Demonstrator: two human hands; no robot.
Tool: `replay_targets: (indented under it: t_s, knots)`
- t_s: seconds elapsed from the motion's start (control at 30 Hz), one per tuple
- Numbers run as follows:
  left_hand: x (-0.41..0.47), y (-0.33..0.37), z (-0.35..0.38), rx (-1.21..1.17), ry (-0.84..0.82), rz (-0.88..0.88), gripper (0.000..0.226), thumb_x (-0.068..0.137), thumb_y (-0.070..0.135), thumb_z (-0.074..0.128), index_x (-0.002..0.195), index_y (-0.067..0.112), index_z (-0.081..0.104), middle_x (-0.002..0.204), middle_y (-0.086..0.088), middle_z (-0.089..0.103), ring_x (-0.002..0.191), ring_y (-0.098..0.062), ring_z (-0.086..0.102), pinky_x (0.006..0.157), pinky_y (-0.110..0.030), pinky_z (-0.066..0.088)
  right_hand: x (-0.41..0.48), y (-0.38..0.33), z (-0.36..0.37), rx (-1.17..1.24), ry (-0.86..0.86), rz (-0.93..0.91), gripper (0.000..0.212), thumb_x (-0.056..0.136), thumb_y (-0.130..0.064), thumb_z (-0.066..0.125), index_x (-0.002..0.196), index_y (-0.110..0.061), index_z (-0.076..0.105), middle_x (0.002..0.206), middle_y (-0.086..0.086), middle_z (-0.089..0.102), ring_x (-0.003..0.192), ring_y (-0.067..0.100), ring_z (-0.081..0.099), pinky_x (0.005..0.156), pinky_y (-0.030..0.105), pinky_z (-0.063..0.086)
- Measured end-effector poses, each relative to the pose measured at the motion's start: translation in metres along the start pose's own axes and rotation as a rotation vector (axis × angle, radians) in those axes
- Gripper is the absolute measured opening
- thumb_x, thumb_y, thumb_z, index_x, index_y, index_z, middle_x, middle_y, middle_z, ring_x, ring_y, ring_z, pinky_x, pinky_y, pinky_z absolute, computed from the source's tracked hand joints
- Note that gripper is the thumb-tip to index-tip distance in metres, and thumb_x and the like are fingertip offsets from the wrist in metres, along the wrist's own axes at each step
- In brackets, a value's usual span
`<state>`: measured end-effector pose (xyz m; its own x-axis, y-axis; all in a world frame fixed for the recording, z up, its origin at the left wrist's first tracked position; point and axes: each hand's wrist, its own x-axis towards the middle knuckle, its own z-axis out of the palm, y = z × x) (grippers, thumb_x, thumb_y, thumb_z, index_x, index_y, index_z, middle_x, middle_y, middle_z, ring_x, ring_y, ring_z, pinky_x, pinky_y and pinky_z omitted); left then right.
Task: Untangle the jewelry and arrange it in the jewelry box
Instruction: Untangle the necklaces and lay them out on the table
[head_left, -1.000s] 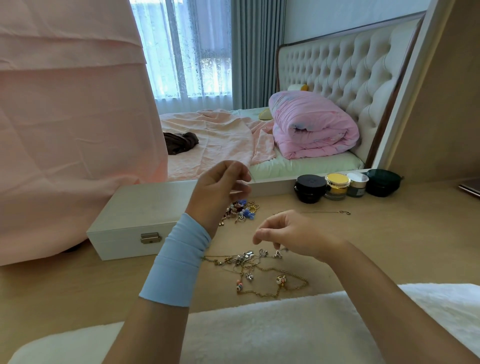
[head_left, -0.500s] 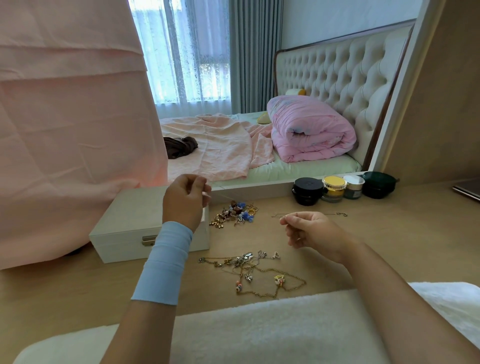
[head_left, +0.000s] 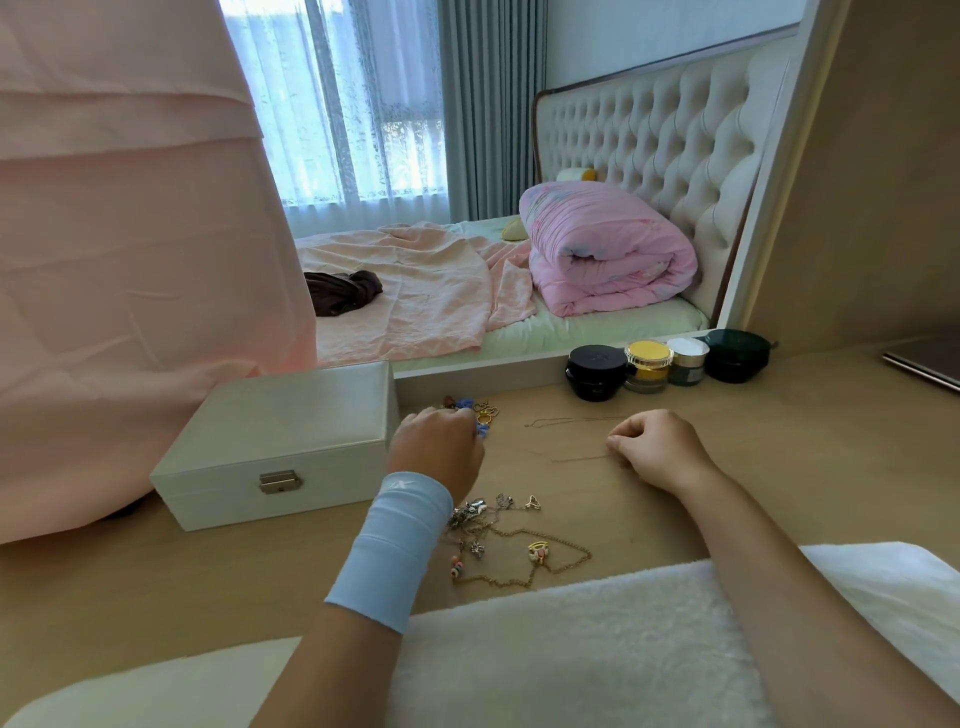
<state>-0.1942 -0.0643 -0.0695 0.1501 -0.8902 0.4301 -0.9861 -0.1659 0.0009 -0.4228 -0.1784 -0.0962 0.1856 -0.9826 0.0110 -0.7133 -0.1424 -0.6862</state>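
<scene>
A closed white jewelry box (head_left: 280, 441) with a metal clasp stands on the wooden tabletop at the left. My left hand (head_left: 436, 452), with a light blue wristband, is low on the table just right of the box, its fingertips at a small pile of blue and gold jewelry (head_left: 475, 410); the back of the hand hides the fingers. My right hand (head_left: 660, 447) rests on the table with curled fingers, pinching the end of a thin chain (head_left: 582, 458) that lies flat. A tangle of gold chains and charms (head_left: 509, 545) lies nearer to me.
A second thin chain (head_left: 571, 421) lies behind my right hand. Several cosmetic jars (head_left: 644, 364) stand along the mirror's base at the back right. A white fluffy cloth (head_left: 571, 649) covers the front edge. Pink fabric (head_left: 130, 260) hangs behind the box.
Both hands have come down from mid-air to the tabletop. The left hand moved right, off the box and to the blue and gold pile. The thin chain now lies on the table.
</scene>
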Motion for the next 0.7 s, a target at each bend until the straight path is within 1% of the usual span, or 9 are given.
replay_targets:
  t_s: [0.07, 0.17, 0.23, 0.4, 0.47, 0.53, 0.6, 0.67, 0.7]
  knots:
    - [0.001, -0.006, 0.008, 0.007, -0.093, -0.079, 0.024, 0.098, 0.028, 0.044, 0.098, 0.016, 0.065, 0.096, -0.003, 0.069, 0.087, -0.022, 0.062, 0.078, -0.030, 0.047, 0.001, 0.002, 0.000, -0.058, 0.018, -0.010, 0.013, 0.095, -0.025, 0.067, 0.101, -0.020, 0.077, 0.106, -0.001, 0.073, 0.096, 0.013, 0.061, 0.082, 0.027, 0.046]
    - [0.000, -0.013, 0.020, 0.021, -0.208, -0.110, 0.024, 0.097, 0.023, 0.046, 0.102, 0.015, 0.068, 0.099, -0.005, 0.067, 0.090, -0.022, 0.062, 0.081, -0.031, 0.052, 0.001, 0.002, 0.002, -0.155, 0.004, -0.006, 0.017, 0.095, -0.033, 0.065, 0.106, -0.025, 0.076, 0.109, -0.005, 0.072, 0.098, 0.014, 0.061, 0.082, 0.031, 0.050]
    - [-0.002, -0.012, 0.026, 0.010, -0.262, -0.101, 0.023, 0.097, 0.022, 0.048, 0.105, 0.015, 0.068, 0.107, -0.005, 0.065, 0.099, -0.021, 0.058, 0.088, -0.032, 0.051, -0.001, 0.000, 0.002, -0.220, 0.018, -0.012, 0.016, 0.095, -0.035, 0.064, 0.105, -0.028, 0.074, 0.108, -0.007, 0.071, 0.096, 0.013, 0.060, 0.078, 0.031, 0.050]
    - [-0.002, -0.012, 0.031, -0.073, -0.266, -0.152, 0.025, 0.095, 0.021, 0.053, 0.118, 0.013, 0.060, 0.121, -0.007, 0.056, 0.114, -0.024, 0.050, 0.098, -0.033, 0.046, -0.006, -0.001, 0.002, -0.319, 0.052, -0.016, 0.017, 0.098, -0.037, 0.061, 0.110, -0.028, 0.069, 0.109, -0.007, 0.069, 0.097, 0.014, 0.061, 0.080, 0.036, 0.056]
    - [-0.004, -0.009, 0.028, -0.142, -0.258, -0.136, 0.030, 0.096, 0.018, 0.051, 0.126, 0.014, 0.055, 0.128, -0.006, 0.053, 0.119, -0.023, 0.048, 0.100, -0.032, 0.044, -0.010, -0.001, 0.002, -0.346, 0.058, -0.023, 0.026, 0.099, -0.038, 0.058, 0.120, -0.026, 0.064, 0.119, -0.002, 0.064, 0.103, 0.016, 0.060, 0.081, 0.037, 0.056]
    - [-0.007, -0.003, 0.020, -0.240, -0.303, -0.086, 0.035, 0.100, 0.022, 0.046, 0.135, 0.016, 0.051, 0.138, -0.004, 0.048, 0.127, -0.022, 0.045, 0.104, -0.031, 0.039, -0.014, -0.004, 0.001, -0.401, 0.056, -0.054, 0.034, 0.102, -0.039, 0.051, 0.132, -0.024, 0.057, 0.132, 0.003, 0.055, 0.111, 0.020, 0.057, 0.083, 0.036, 0.053]
    - [-0.012, 0.002, 0.013, -0.295, -0.433, -0.027, 0.043, 0.103, 0.029, 0.040, 0.144, 0.017, 0.043, 0.151, -0.002, 0.039, 0.138, -0.021, 0.035, 0.112, -0.033, 0.031, -0.020, -0.008, 0.000, -0.487, 0.033, -0.129, 0.040, 0.104, -0.038, 0.045, 0.142, -0.025, 0.049, 0.141, 0.004, 0.046, 0.122, 0.023, 0.050, 0.090, 0.037, 0.049]
    - [-0.018, 0.006, 0.013, -0.243, -0.606, 0.043, 0.054, 0.104, 0.040, 0.032, 0.153, 0.018, 0.027, 0.162, -0.001, 0.018, 0.149, -0.020, 0.015, 0.121, -0.038, 0.018, -0.028, -0.011, 0.001, -0.540, -0.071, -0.210, 0.049, 0.105, -0.038, 0.040, 0.153, -0.026, 0.037, 0.155, 0.002, 0.034, 0.140, 0.023, 0.035, 0.108, 0.042, 0.040]
    - [-0.020, 0.007, 0.015, -0.212, -0.689, 0.057, 0.059, 0.104, 0.046, 0.028, 0.156, 0.019, 0.016, 0.164, -0.001, 0.006, 0.151, -0.018, 0.004, 0.122, -0.040, 0.011, -0.033, -0.011, 0.002, -0.546, -0.163, -0.229, 0.054, 0.106, -0.039, 0.038, 0.158, -0.027, 0.027, 0.163, 0.000, 0.023, 0.149, 0.022, 0.023, 0.117, 0.044, 0.030]
